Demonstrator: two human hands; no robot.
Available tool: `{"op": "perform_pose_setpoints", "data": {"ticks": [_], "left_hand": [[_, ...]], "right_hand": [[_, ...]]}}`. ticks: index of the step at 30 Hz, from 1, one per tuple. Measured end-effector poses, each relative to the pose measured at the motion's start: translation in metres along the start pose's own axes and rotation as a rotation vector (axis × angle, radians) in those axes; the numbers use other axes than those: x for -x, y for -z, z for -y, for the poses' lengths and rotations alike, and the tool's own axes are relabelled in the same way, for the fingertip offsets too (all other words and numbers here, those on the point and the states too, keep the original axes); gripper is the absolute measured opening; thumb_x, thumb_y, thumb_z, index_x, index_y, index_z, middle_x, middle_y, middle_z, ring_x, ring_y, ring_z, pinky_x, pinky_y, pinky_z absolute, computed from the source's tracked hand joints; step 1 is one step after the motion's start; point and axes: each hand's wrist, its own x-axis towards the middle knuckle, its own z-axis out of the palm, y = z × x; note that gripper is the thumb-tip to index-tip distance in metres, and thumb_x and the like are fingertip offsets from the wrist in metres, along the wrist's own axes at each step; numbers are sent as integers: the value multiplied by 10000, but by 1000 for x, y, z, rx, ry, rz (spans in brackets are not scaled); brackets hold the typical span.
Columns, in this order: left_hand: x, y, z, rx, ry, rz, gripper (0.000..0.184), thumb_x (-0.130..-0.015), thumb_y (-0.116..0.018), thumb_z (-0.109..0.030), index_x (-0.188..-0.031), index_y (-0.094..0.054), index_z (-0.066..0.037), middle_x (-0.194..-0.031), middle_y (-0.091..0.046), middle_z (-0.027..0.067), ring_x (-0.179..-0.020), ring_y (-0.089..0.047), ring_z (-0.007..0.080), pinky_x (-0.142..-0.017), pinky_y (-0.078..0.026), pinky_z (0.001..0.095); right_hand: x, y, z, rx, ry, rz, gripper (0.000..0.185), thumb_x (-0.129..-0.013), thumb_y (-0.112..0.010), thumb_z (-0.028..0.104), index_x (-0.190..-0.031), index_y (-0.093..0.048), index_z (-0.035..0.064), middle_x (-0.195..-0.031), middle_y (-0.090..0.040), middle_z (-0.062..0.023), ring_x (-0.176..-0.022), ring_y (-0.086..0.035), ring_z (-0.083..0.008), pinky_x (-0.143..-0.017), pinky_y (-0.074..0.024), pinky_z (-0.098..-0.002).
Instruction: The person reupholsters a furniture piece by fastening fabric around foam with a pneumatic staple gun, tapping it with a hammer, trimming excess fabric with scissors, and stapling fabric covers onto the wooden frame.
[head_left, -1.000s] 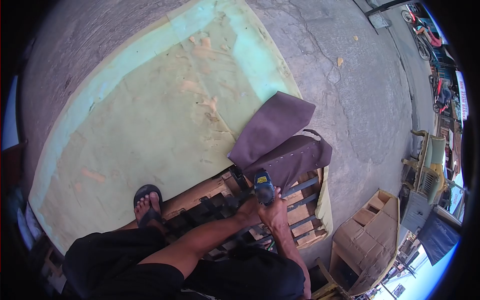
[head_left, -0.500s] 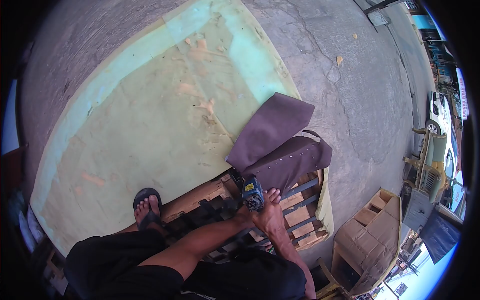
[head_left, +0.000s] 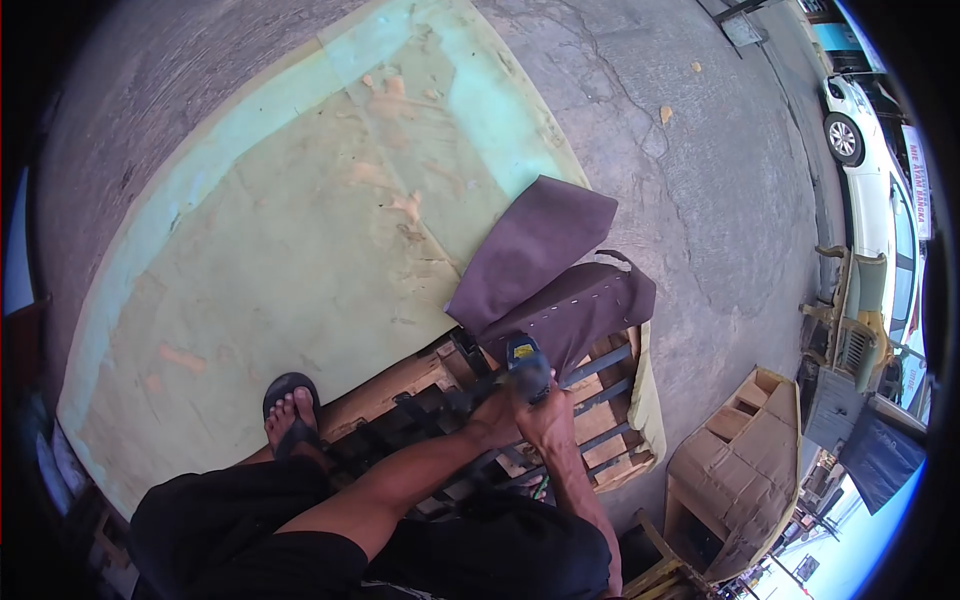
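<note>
Head view: blue tool (head_left: 526, 368), long axis toward purple cloth (head_left: 568, 306); right hand (head_left: 546, 415) curled, both holds unclear.

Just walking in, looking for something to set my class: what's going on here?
A person's left hand and right hand meet at a blue power tool, beside purplish fabric and over a wooden frame with black straps. The hands overlap, so which one has its grip on the tool is unclear. The fabric bears a row of pale marks. A large foam sheet lies alongside.
</note>
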Motion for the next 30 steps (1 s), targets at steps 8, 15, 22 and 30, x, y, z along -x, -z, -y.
{"op": "perform_pose_setpoints", "data": {"ticks": [8, 15, 22, 30], "left_hand": [[-8, 26, 7, 547, 94, 224, 418, -878, -536, -290, -1215, -608, -53, -1236, -639, 134, -1264, -508, 275, -1129, -311, 434], [-6, 14, 7, 504, 59, 235, 464, -870, -569, -325, -1225, -599, -28, -1257, -626, 157, -1271, -501, 314, -1161, -278, 441], [-10, 28, 9, 489, 94, 320, 538, -920, -497, -373, -1310, -554, -5, -1325, -595, 176, -1307, -481, 333, -1196, -220, 459], [-9, 36, 5, 73, -75, 295, 630, -982, -399, -382, -1462, -391, 27, -1548, -352, 198, -1504, -172, 348, -1234, -82, 460]], "right_hand": [[-14, 24, 15, -194, -188, 30, 302, -772, -687, 178, -988, -686, -34, -742, -688, -244, -763, -718, -388, -663, -559, -425], [-17, 23, 10, -190, -172, 41, 301, -773, -686, 181, -972, -683, -45, -749, -687, -252, -759, -718, -392, -671, -556, -429], [-19, 32, 18, -179, -242, 49, 294, -777, -688, 197, -929, -692, -55, -734, -687, -253, -775, -721, -389, -688, -558, -427], [3, 52, 17, -306, -383, -39, 303, -786, -676, 212, -834, -678, -87, -707, -682, -252, -761, -735, -346, -671, -556, -409]]}}
